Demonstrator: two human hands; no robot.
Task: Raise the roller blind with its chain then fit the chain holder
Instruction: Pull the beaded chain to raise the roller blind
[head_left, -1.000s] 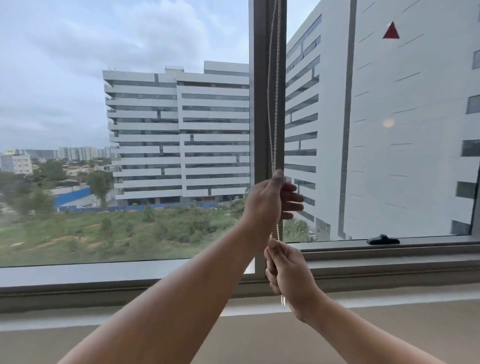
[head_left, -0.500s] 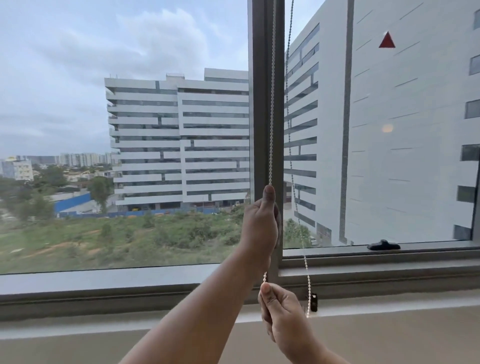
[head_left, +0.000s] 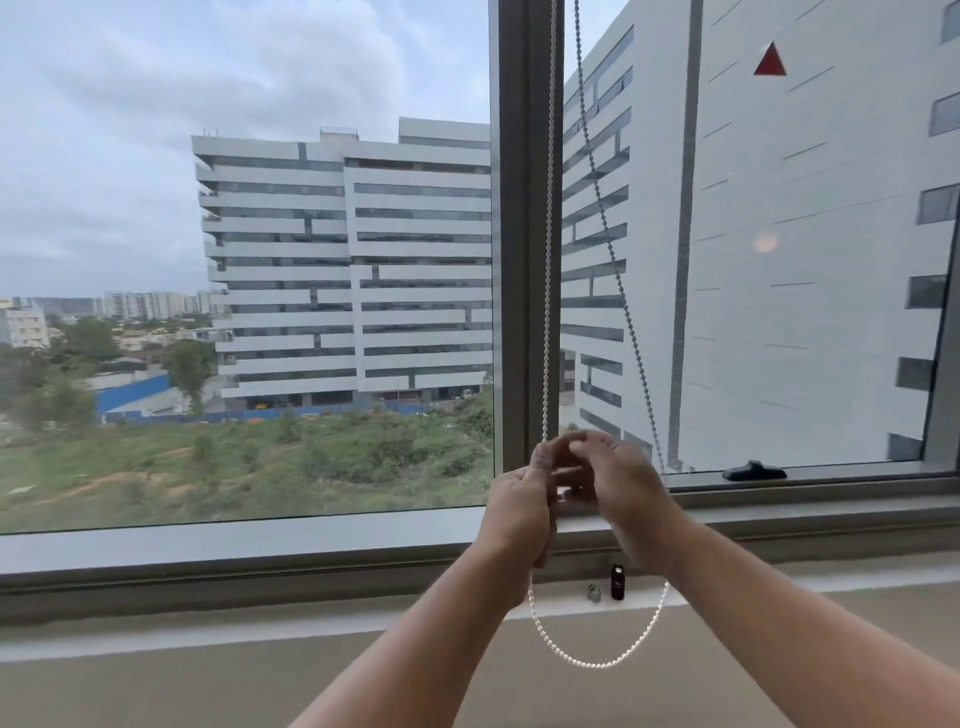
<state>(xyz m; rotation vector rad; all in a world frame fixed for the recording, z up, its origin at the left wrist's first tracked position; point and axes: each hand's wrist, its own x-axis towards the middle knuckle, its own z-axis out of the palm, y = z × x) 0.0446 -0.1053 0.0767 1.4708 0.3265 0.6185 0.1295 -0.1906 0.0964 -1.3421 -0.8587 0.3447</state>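
A white bead chain (head_left: 546, 260) hangs down the window's centre post, and its loop (head_left: 597, 661) sags below my hands. My left hand (head_left: 519, 506) grips the chain's left strand, thumb up. Level with that thumb, my right hand (head_left: 621, 486) has blurred, loosely curved fingers, and I see nothing held in them. The chain's right strand (head_left: 613, 260) slants down behind my right hand. A small black piece (head_left: 617, 582) stands on the sill beside a small metal part (head_left: 594, 593). The blind itself is out of view.
The grey window post (head_left: 524, 208) runs up the middle between two panes. A black window handle (head_left: 753, 471) lies on the frame at the right. A pale sill ledge (head_left: 260, 631) runs across below the glass.
My right hand has let go of the chain below the left hand and risen beside it. The loop now hangs slack, and the right strand has swung further right.
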